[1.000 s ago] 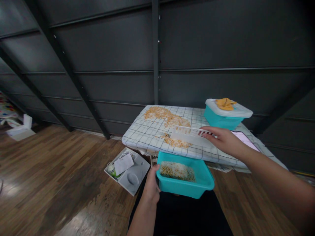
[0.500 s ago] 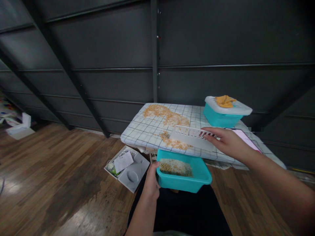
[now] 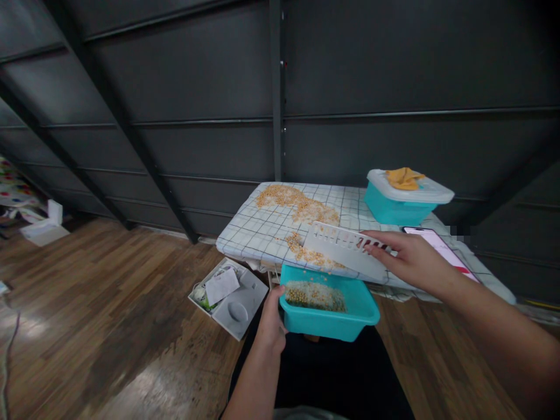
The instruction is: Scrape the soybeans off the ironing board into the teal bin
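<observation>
My left hand [image 3: 272,318] grips the left end of a teal plastic bin [image 3: 330,326], holding it just below the table's front edge. Inside the bin lies a heap of yellow beans and white grains [image 3: 315,295]. My right hand [image 3: 400,251] is closed on the slotted edge of a flat white plastic divider [image 3: 345,251], its fingers through the slots. The divider stands tilted on the checked cloth [image 3: 249,239], against a small pile of beans [image 3: 308,255] at the edge. Several beans are dropping toward the bin. A larger spread of beans and grains [image 3: 297,204] lies farther back.
A lidded teal bin [image 3: 398,201] with a yellow cloth [image 3: 405,178] on top stands at the table's back right. A phone [image 3: 440,251] lies in front of it. On the floor at left is a white box insert [image 3: 236,303]. A dark panelled wall [image 3: 210,87] rises behind.
Beans at the table edge are now falling toward the bin. The divider has shifted slightly toward the front edge. The whole view has moved a little, with the left hand still on the bin.
</observation>
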`<state>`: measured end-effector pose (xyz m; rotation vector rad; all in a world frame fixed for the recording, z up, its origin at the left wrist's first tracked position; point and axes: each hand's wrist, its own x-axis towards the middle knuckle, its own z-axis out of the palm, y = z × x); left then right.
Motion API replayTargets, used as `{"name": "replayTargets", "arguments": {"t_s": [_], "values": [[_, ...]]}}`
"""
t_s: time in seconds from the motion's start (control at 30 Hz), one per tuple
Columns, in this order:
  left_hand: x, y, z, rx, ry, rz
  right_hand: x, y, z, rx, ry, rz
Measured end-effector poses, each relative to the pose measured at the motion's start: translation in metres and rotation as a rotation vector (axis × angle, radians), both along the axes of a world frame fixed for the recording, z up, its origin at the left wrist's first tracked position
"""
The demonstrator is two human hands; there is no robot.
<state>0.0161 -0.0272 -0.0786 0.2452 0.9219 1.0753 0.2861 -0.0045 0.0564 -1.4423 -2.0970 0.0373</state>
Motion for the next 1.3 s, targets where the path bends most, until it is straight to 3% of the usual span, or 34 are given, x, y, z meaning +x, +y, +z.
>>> {"name": "replayTargets", "arguments": {"t_s": [0.47,1.03,1.3], "values": [[0.003,-0.005,0.003,0.026,0.023,-0.044,0.003,-0.002,-0.007,0.015,0.0,-0.033],[0.005,-0.006,0.004,0.01,0.037,-0.023,-0.009,-0.015,0.001,0.026,-0.003,-0.022],[0.005,-0.006,0.005,0.021,0.058,-0.003,0.0,-0.004,0.01,0.066,-0.024,-0.082]]}}
